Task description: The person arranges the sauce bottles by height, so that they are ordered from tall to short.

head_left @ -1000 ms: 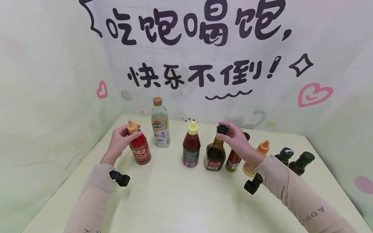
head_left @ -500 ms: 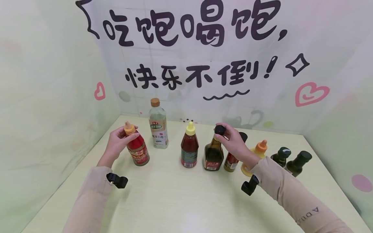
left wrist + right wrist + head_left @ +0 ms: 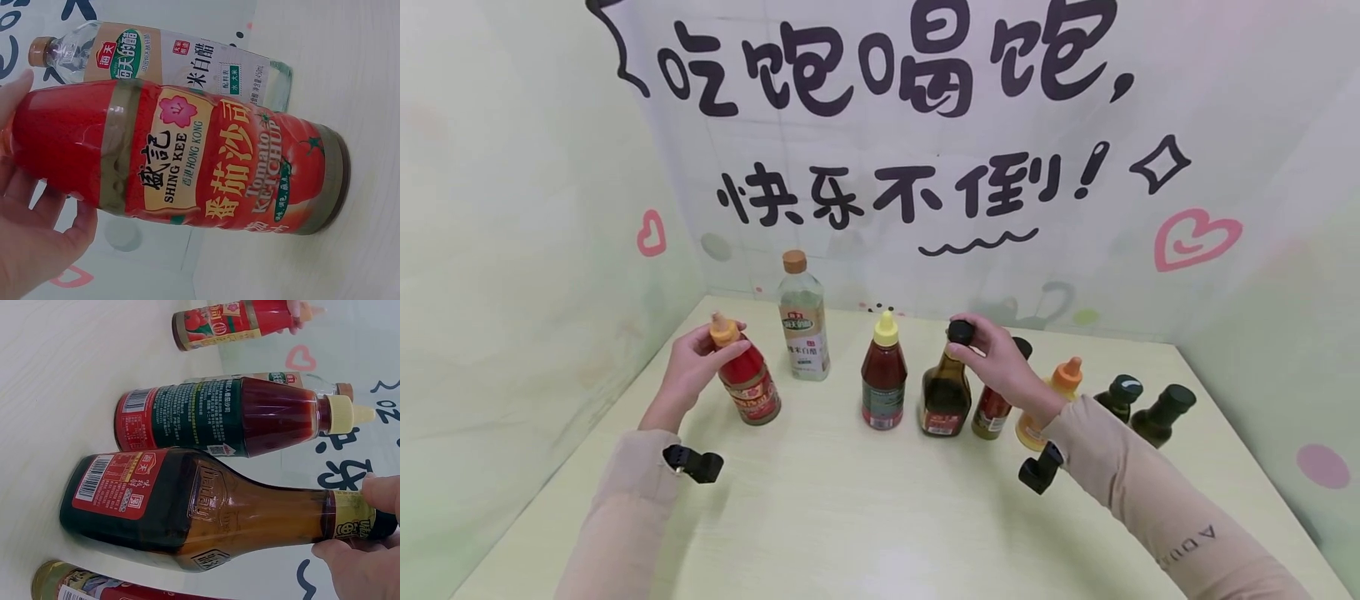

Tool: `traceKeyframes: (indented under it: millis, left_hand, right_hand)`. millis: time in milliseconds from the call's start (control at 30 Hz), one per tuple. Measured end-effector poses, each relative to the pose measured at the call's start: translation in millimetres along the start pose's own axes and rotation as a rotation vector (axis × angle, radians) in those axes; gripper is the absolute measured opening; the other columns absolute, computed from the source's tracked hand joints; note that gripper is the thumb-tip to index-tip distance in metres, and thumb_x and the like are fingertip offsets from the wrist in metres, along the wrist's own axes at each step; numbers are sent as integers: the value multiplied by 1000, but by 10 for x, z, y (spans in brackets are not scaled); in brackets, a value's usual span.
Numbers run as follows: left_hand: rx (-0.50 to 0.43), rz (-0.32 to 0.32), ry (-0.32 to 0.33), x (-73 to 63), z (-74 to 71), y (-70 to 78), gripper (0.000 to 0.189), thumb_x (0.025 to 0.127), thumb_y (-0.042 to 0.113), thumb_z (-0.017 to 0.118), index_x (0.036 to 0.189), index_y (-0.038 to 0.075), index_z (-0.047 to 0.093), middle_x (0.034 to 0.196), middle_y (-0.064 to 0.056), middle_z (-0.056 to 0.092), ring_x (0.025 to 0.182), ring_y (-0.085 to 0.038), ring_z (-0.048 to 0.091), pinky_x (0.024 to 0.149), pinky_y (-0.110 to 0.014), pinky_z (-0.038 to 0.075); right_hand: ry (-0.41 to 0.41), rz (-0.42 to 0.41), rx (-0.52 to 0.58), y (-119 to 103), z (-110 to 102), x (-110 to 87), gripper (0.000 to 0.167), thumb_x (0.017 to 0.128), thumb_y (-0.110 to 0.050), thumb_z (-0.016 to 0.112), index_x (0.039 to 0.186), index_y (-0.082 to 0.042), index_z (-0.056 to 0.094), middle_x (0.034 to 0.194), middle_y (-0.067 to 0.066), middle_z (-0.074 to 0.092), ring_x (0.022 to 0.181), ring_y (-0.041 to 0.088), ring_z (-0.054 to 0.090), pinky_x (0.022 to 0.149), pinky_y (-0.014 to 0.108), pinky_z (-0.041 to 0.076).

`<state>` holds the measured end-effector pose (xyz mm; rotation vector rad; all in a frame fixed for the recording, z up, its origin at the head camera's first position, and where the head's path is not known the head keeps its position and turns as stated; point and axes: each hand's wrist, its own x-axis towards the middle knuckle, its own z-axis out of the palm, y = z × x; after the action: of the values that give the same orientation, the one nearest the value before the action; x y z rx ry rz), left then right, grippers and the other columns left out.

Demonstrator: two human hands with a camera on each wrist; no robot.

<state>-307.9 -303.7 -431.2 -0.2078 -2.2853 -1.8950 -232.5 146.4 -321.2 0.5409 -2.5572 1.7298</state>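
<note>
At the table's left, my left hand grips a red ketchup bottle round its upper part, just below the orange nozzle cap. "Tomato Ketchup" is readable on its label in the left wrist view. My right hand pinches the black cap and neck of a brown glass sauce bottle, which stands on the table. Its red label shows in the right wrist view. A dark red sauce bottle with a yellow nozzle stands just left of it, untouched.
A clear white vinegar bottle stands behind the ketchup. Right of the brown bottle are a slim red-labelled bottle, a yellow squeeze bottle and two dark green bottles, partly behind my right arm. A printed cloth backdrop rises behind the table.
The whole head view has shifted slightly, so everything appears a little further left. Both hands keep their holds, and no bottle has visibly moved on the table.
</note>
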Motion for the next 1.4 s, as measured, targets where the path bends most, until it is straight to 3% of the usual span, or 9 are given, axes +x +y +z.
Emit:
traceKeyframes:
  millis: [100, 200, 300, 500, 633, 900, 1033, 1400]
  left_hand:
    - [-56, -6, -18, -139, 54, 317, 39, 79, 22, 68, 115, 11, 59, 117, -8, 56, 98, -17, 53, 82, -30, 46]
    - [-12, -2, 7, -82, 22, 238, 42, 77, 21, 70, 116, 13, 59, 117, -5, 56, 98, -15, 53, 78, -30, 47]
    - [61, -14, 1, -191, 83, 471, 44, 77, 26, 69, 117, 13, 58, 117, -7, 56, 99, -17, 52, 81, -33, 46]
    - [207, -31, -13, -436, 312, 1015, 52, 77, 37, 67, 119, 9, 55, 116, -8, 55, 99, -16, 53, 81, -29, 47]
    - [202, -10, -26, -482, 392, 1188, 51, 77, 34, 67, 118, 6, 54, 113, -5, 57, 96, -11, 54, 78, -21, 46]
    - [121, 6, -39, -519, 504, 1339, 50, 78, 31, 67, 118, 5, 54, 110, -2, 58, 95, -11, 54, 77, -19, 46]
    - [95, -9, -42, -500, 566, 1386, 49, 78, 31, 67, 118, 5, 54, 113, -7, 56, 96, -13, 53, 78, -20, 46]
    - [129, -43, -81, -483, 856, 1541, 52, 76, 27, 70, 118, 2, 52, 113, -14, 56, 94, -18, 54, 80, -29, 46]
  right_hand:
    - [-3, -13, -2, -5, -5, 12, 38, 87, -6, 55, 123, -2, 42, 120, 21, 50, 116, 30, 44, 91, 45, 38]
    - [-3, -22, -3, -7, -1, 19, 37, 87, -6, 55, 122, -1, 43, 119, 21, 50, 116, 30, 44, 90, 45, 39]
    - [-1, -29, -6, 5, 7, 25, 37, 87, -6, 55, 121, -1, 43, 119, 21, 50, 116, 30, 44, 90, 45, 39]
    - [13, -30, -16, 38, 16, 20, 38, 86, -6, 56, 121, 0, 43, 119, 23, 50, 116, 32, 44, 90, 46, 38]
    - [20, -38, -19, 36, 20, 12, 37, 87, -5, 55, 121, 1, 43, 119, 24, 50, 116, 32, 43, 91, 46, 38]
    - [18, -44, -25, 23, 27, 11, 37, 87, -3, 54, 122, 2, 42, 120, 24, 49, 117, 32, 42, 91, 45, 38]
    - [18, -36, -26, 19, 32, 17, 38, 87, -4, 55, 122, 2, 42, 120, 23, 49, 117, 32, 42, 91, 45, 38]
    - [19, -37, -24, 43, 21, 21, 38, 87, -6, 55, 122, 1, 42, 120, 24, 49, 116, 33, 43, 90, 47, 38]
